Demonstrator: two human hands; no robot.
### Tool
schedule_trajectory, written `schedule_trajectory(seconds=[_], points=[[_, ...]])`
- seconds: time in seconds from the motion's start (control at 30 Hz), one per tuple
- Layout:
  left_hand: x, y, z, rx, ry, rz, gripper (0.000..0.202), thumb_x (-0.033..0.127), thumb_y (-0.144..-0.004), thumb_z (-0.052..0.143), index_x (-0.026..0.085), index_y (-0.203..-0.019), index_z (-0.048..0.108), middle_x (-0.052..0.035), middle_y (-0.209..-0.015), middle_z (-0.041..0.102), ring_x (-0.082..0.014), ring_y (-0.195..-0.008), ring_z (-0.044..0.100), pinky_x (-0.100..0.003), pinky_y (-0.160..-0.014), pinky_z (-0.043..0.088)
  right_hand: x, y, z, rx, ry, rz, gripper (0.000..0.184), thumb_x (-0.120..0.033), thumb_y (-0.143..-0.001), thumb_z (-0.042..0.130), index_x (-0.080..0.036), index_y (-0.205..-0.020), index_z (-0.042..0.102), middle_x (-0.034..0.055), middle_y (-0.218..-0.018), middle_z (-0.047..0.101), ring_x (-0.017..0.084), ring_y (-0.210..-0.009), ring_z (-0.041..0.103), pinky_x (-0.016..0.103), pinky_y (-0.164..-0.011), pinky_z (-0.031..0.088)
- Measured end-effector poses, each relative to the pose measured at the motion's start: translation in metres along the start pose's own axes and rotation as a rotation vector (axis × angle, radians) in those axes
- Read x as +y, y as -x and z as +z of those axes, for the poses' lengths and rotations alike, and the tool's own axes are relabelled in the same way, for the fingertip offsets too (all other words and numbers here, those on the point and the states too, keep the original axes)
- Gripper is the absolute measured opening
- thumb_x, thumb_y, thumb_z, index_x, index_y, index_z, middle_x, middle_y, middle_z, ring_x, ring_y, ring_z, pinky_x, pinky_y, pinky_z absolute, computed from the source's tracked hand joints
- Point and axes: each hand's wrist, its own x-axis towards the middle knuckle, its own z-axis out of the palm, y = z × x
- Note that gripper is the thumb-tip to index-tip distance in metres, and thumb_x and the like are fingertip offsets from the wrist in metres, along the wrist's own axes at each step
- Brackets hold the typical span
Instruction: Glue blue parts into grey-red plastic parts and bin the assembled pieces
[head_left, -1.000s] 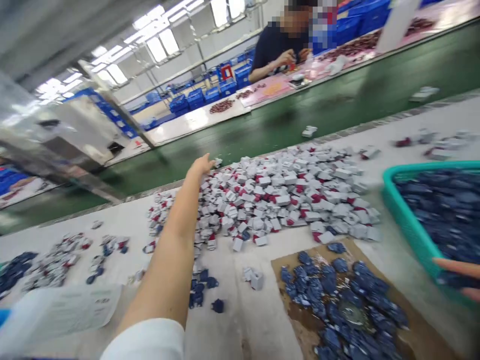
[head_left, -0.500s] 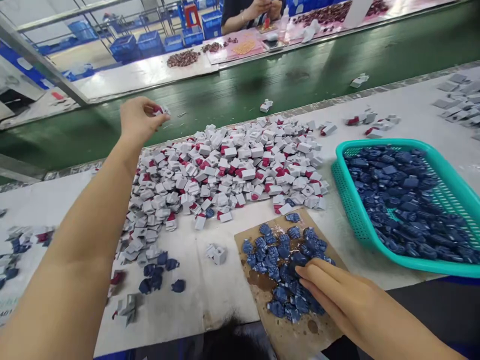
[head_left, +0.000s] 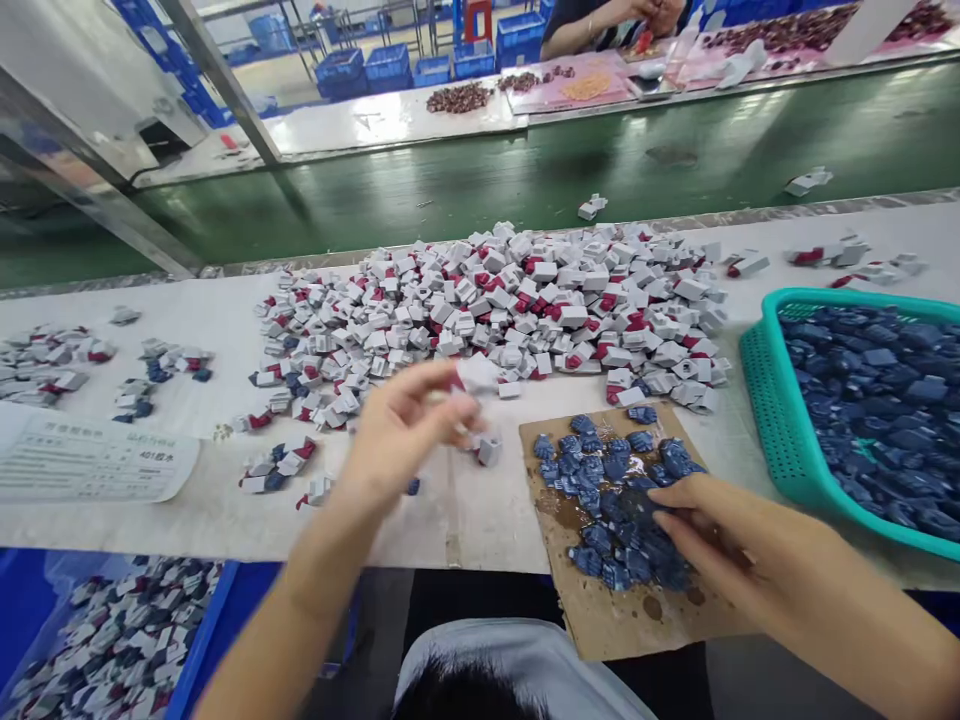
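Since the last frame, the left grip (head_left: pixel 397 440) has come back from the far edge of the white-and-red plastic parts (head_left: pixel 487 310) to the near side of the table (head_left: pixel 150 520). It is motion-blurred, with a white piece (head_left: pixel 476 372) at its fingertips, so I cannot tell whether it is clamped. The right grip (head_left: pixel 724 530) lies over the blue parts (head_left: pixel 622 520) heaped on a stained cardboard sheet (head_left: pixel 637 625), with no clamp evident. The sheet overhangs the table edge, apparently to keep it under that hand. A teal plastic basket (head_left: pixel 765 400) of blue parts stands just right of it, likewise in reach. A blue crate (head_left: pixel 202 620) of mixed parts sits below the edge, left.
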Motion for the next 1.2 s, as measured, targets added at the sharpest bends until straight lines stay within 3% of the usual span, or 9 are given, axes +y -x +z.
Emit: schedule_trajectory(seconds=[0.13, 0.27, 0.4, 0.63, 0.73, 0.83, 1.03, 1.2], points=[[-0.038, 0.052, 0.042, -0.024, 0.42, -0.35, 0.048, 0.036, -0.057, 0.099, 0.018, -0.094, 0.075, -0.0018, -0.082, 0.077, -0.0157, -0.066, 0.076, -0.018, -0.052, 0.058, -0.021, 0.001, 0.003, 0.249, -0.066, 0.116, 0.012, -0.037, -0.102, 0.059, -0.026, -0.108, 0.061, -0.0021, -0.082, 0.065, 0.01, -0.06, 0.064, 0.015, -0.05, 0.052], [-0.05, 0.067, 0.067, -0.049, 0.65, -0.505, 0.052, 0.032, -0.048, 0.104, 0.016, -0.09, 0.076, -0.0008, -0.078, 0.077, -0.0135, -0.068, 0.075, -0.017, -0.056, 0.059, -0.045, 0.0, 0.01, 0.407, -0.016, 0.085, 0.006, -0.029, -0.101, 0.062, -0.026, -0.106, 0.062, -0.0014, -0.092, 0.068, 0.01, -0.071, 0.068, 0.013, -0.066, 0.058], [-0.046, 0.067, 0.069, -0.092, 0.709, -0.488, 0.046, 0.024, -0.046, 0.104, 0.017, -0.082, 0.076, 0.0001, -0.072, 0.078, -0.0107, -0.063, 0.071, -0.016, -0.054, 0.059, -0.056, -0.007, 0.011, 0.345, 0.091, -0.015, 0.007, -0.031, -0.105, 0.055, -0.025, -0.105, 0.059, 0.0007, -0.09, 0.071, 0.013, -0.081, 0.073, 0.017, -0.074, 0.061], [-0.04, 0.066, 0.069, -0.141, 0.762, -0.411, 0.043, 0.007, -0.043, 0.102, 0.02, -0.077, 0.078, 0.0016, -0.072, 0.079, -0.0105, -0.06, 0.071, -0.015, -0.054, 0.059, -0.059, -0.008, 0.012, 0.332, 0.051, -0.028, 0.006, -0.027, -0.104, 0.056, -0.025, -0.108, 0.06, 0.0026, -0.097, 0.073, 0.015, -0.084, 0.074, 0.02, -0.075, 0.062], [-0.038, 0.065, 0.07, -0.155, 0.71, -0.358, 0.041, 0.006, -0.043, 0.101, 0.02, -0.074, 0.078, 0.0017, -0.071, 0.079, -0.0103, -0.063, 0.072, -0.014, -0.059, 0.059, -0.058, -0.011, 0.006, 0.214, -0.012, -0.053, 0.009, -0.019, -0.102, 0.054, -0.026, -0.106, 0.059, 0.0017, -0.094, 0.072, 0.015, -0.079, 0.074, 0.019, -0.068, 0.06], [-0.039, 0.067, 0.069, -0.174, 0.65, -0.318, 0.041, 0.006, -0.043, 0.101, 0.021, -0.073, 0.077, 0.0007, -0.072, 0.079, -0.0131, -0.067, 0.074, -0.017, -0.063, 0.06, -0.056, -0.018, -0.002, 0.085, -0.142, -0.076, 0.012, -0.016, -0.101, 0.053, -0.026, -0.101, 0.058, -0.0013, -0.086, 0.07, 0.012, -0.071, 0.071, 0.015, -0.06, 0.056], [-0.048, 0.069, 0.073, -0.15, 0.608, -0.321, 0.041, 0.017, -0.046, 0.102, 0.021, -0.074, 0.073, -0.0013, -0.073, 0.079, -0.0186, -0.069, 0.075, -0.028, -0.068, 0.063, -0.05, -0.032, -0.008, 0.044, -0.336, -0.01, 0.018, -0.022, -0.099, 0.058, -0.022, -0.082, 0.065, 0.0, -0.073, 0.07, 0.012, -0.058, 0.067, 0.017, -0.05, 0.052], [-0.052, 0.071, 0.068, -0.221, 0.506, -0.288, 0.04, 0.025, -0.051, 0.101, 0.02, -0.076, 0.07, -0.002, -0.072, 0.075, -0.0159, -0.066, 0.07, -0.024, -0.063, 0.058, -0.049, -0.031, 0.0, -0.094, -0.413, 0.008, 0.023, -0.032, -0.1, 0.063, -0.021, -0.081, 0.067, -0.0026, -0.065, 0.065, 0.009, -0.052, 0.062, 0.015, -0.05, 0.05]])
